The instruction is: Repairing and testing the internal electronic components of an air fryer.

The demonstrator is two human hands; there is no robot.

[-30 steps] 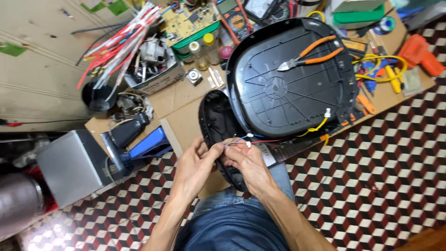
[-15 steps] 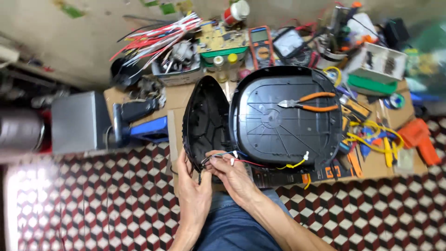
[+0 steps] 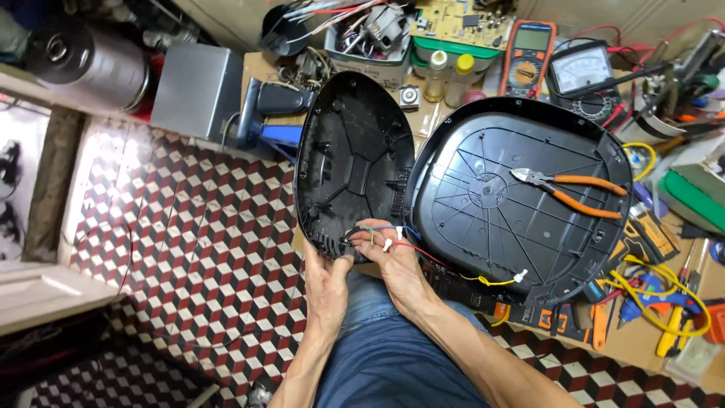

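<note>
Two hands meet at the near rim of the black oval plastic shell [image 3: 353, 170], which stands upright with its long axis pointing away. Left hand [image 3: 326, 281] grips that rim; right hand [image 3: 393, 264] pinches thin coloured wires [image 3: 377, 234] just beside it, above the workbench's [image 3: 634, 347] near edge.

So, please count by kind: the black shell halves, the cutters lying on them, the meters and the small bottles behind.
Black plastic shell halves: 2, a left one and a right one
Orange-handled cutters: 1
Meters: 2, an orange one and a dial one
Yellow-capped bottles: 2, and
Total: 7
</note>
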